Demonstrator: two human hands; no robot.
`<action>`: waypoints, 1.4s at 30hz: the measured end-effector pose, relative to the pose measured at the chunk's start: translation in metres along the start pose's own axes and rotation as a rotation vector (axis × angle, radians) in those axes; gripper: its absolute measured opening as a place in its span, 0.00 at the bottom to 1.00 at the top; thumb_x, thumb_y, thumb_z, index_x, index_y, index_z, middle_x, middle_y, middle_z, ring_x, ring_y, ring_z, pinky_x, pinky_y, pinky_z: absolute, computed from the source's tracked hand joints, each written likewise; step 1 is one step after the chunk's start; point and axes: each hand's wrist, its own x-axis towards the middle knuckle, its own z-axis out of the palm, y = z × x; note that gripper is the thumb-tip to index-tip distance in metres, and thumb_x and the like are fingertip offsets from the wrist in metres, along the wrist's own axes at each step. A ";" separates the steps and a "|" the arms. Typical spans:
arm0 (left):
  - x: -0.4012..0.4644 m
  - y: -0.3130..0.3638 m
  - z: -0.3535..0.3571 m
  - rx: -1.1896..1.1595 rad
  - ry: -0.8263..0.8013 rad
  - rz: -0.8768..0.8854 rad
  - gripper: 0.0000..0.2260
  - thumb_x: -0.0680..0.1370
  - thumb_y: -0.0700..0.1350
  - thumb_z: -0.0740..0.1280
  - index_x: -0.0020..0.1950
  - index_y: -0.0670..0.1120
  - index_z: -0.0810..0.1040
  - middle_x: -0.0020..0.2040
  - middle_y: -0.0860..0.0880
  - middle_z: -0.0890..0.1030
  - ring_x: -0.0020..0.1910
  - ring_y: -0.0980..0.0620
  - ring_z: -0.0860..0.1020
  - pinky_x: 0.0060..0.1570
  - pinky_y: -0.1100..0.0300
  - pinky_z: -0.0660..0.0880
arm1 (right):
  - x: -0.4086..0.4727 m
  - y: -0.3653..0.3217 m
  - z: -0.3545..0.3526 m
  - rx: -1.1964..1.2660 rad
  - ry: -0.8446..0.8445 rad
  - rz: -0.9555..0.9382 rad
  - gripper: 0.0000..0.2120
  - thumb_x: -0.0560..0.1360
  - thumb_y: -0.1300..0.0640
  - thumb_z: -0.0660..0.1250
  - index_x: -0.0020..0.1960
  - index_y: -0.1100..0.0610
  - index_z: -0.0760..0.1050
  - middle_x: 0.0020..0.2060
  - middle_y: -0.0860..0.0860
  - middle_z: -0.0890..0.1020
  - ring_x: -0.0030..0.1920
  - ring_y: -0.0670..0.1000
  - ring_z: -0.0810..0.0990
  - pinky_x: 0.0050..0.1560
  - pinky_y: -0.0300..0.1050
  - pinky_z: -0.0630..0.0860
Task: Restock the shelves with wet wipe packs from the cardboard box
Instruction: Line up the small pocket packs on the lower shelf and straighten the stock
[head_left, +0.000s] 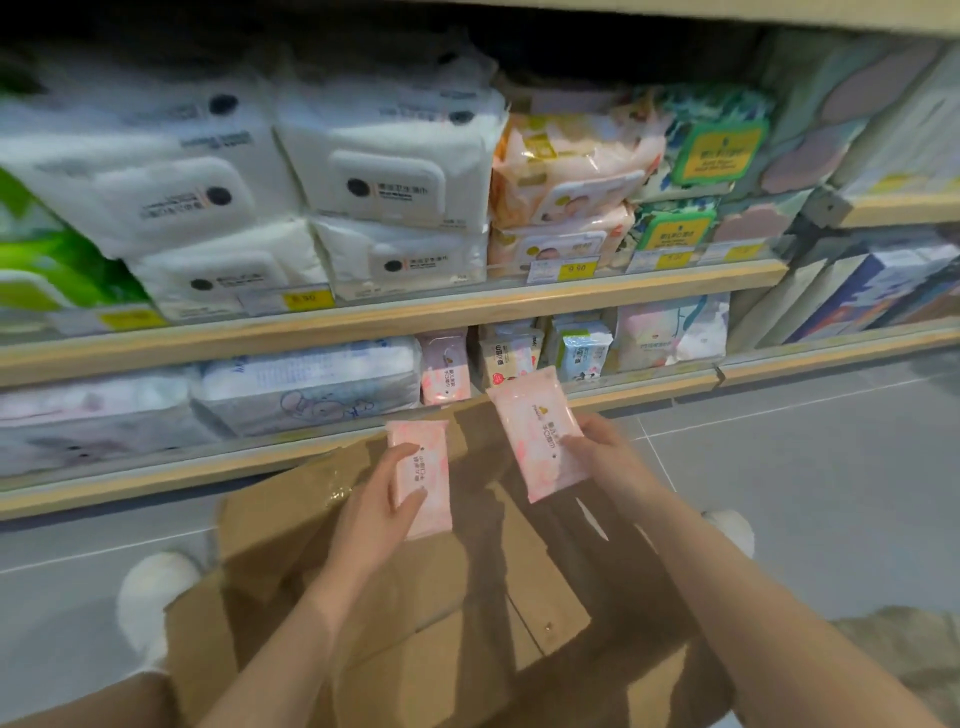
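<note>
An open brown cardboard box (415, 587) stands on the floor in front of the lower shelf (322, 452). My left hand (387, 496) grips a small pink wet wipe pack (428, 467) above the box. My right hand (605, 454) holds a second pink wet wipe pack (535, 431), tilted, a little higher and closer to the shelf edge. A matching pink pack (444, 366) stands upright on the lower shelf just behind them. The inside of the box is in shadow and its contents do not show.
The upper shelf (415, 317) carries large white wipe packs (384, 171), pink packs (566, 171) and green-labelled ones (717, 150). White and blue packs (311, 384) lie on the lower shelf. A second shelving unit (883, 291) is at the right. Grey tiled floor (805, 483) surrounds the box.
</note>
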 end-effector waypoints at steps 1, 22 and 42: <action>0.002 -0.001 -0.008 -0.013 0.040 -0.002 0.23 0.75 0.46 0.68 0.63 0.66 0.65 0.58 0.54 0.77 0.55 0.48 0.77 0.47 0.47 0.78 | 0.003 -0.003 0.002 -0.020 -0.006 -0.006 0.07 0.79 0.63 0.60 0.56 0.60 0.70 0.53 0.54 0.79 0.45 0.48 0.80 0.38 0.37 0.73; 0.044 -0.053 -0.028 -0.150 0.175 -0.281 0.18 0.76 0.47 0.69 0.62 0.53 0.65 0.59 0.51 0.79 0.53 0.54 0.78 0.48 0.52 0.80 | 0.136 -0.016 0.091 -0.430 0.098 -0.180 0.10 0.76 0.64 0.62 0.57 0.61 0.72 0.48 0.53 0.76 0.50 0.55 0.74 0.47 0.45 0.69; 0.044 -0.042 -0.031 -0.310 0.179 -0.270 0.16 0.74 0.43 0.70 0.55 0.57 0.69 0.53 0.56 0.81 0.52 0.56 0.80 0.48 0.53 0.80 | 0.142 -0.012 0.106 -0.521 0.133 -0.271 0.16 0.77 0.58 0.65 0.62 0.62 0.73 0.52 0.56 0.80 0.53 0.55 0.78 0.45 0.36 0.68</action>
